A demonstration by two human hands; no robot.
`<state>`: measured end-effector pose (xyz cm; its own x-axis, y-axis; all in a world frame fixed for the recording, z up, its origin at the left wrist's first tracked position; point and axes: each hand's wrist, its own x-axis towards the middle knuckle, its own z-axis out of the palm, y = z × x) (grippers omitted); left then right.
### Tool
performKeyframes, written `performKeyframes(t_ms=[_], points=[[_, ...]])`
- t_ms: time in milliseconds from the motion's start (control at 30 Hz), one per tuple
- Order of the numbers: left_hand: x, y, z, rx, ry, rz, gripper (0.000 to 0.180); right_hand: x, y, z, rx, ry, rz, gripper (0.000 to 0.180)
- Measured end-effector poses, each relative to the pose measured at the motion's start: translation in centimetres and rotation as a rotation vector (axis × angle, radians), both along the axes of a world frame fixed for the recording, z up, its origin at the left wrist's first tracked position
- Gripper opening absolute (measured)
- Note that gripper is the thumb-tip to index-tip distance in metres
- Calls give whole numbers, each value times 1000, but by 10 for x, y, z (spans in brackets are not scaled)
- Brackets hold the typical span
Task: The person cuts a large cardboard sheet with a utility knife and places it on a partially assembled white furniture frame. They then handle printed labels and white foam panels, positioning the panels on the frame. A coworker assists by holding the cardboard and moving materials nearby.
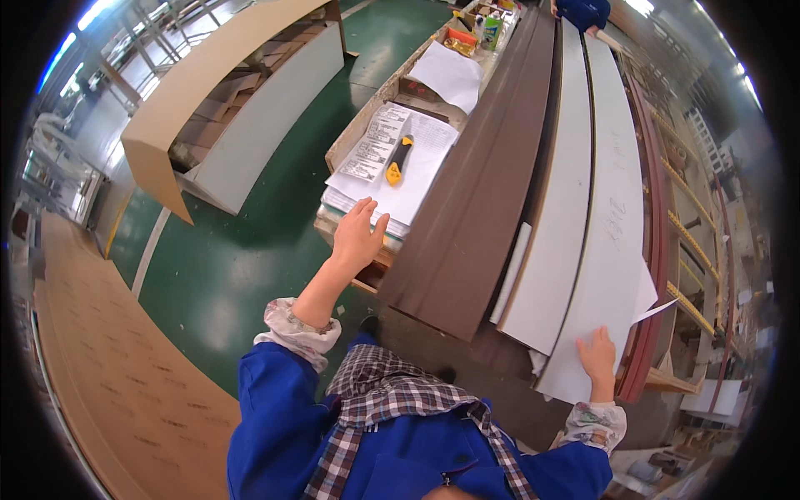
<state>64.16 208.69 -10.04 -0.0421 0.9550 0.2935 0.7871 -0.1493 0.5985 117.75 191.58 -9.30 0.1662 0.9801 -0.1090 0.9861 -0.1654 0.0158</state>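
Observation:
My left hand [358, 237] hovers by the near edge of a stack of papers [429, 133], fingers stretched out and nothing in them. On those papers lies a yellow and black utility knife [400, 160]. My right hand [597, 357] rests flat, fingers apart, on the near end of a long white panel [612, 208]. Beside that panel runs another long white panel [560, 217], with a dark gap between the two. Left of both lie long brown panels [483, 192]. A narrow white strip [658, 312] and a paper corner stick out to the right of my right hand.
A person in blue [583, 12] stands at the panels' far end. Dark red profiles [654, 250] and a rack with yellow bars [692, 237] line the right. A large open cardboard box [158, 125] stands far left; cardboard sheeting [117, 367] lies near left. An orange tray [461, 42] sits farther back.

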Motion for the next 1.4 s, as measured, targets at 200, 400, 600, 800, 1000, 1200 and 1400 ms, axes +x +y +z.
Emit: performKeyframes(t_ms=[200, 400, 600, 800, 1000, 1200, 1400], points=[[-55, 77, -37, 141, 116, -142, 25, -24, 30, 0, -252, -93, -285, 61], [-70, 160, -60, 134, 164, -276, 32, -5, 20, -28, -85, -147, -168, 66], [-49, 213, -57, -109, 202, -161, 44, -15, 28, -20, -221, -107, -307, 70], [-36, 236, -105, 146, 363, -146, 44, -28, 23, -17, -213, -121, -296, 73], [-36, 234, -99, 145, 256, -125, 40, -36, 39, -9, -191, -113, -386, 77], [-32, 236, -98, 131, 256, -127, 37, -43, 31, -6, -157, -74, -477, 73], [-37, 242, -109, 156, 250, -124, 38, -43, 34, -12, -143, -113, -460, 71]])
